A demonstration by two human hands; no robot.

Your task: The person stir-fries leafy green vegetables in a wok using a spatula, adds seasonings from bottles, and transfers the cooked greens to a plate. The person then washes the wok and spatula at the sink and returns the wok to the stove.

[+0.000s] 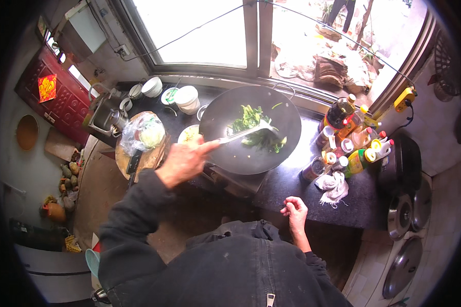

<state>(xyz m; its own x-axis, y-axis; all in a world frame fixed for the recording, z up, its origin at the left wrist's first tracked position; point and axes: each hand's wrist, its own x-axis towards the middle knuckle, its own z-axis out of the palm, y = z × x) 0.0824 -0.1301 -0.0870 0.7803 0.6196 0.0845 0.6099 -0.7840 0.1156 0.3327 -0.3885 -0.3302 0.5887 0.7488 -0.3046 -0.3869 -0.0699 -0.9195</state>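
Observation:
My left hand [186, 160] grips the handle of a metal wok spatula [240, 135] and reaches over a large dark wok [223, 103]. The spatula's blade rests among chopped leafy greens [253, 119] lying in the wok's middle and right side. My right hand [296, 210] hovers by the front edge of the dark countertop [280, 188]. Its fingers are loosely curled, with nothing visible in them. Partly behind my left hand, a bowl of yellowish food [188, 133] stands against the wok's left side.
Bottles and jars of seasonings [345, 142] crowd the right counter, beside a crumpled cloth [333, 187]. At left, a round wooden chopping board [122, 153] carries a cleaver [133, 165] and a bagged cabbage [150, 136]. White tubs [187, 99] stand behind, near a sink [101, 115].

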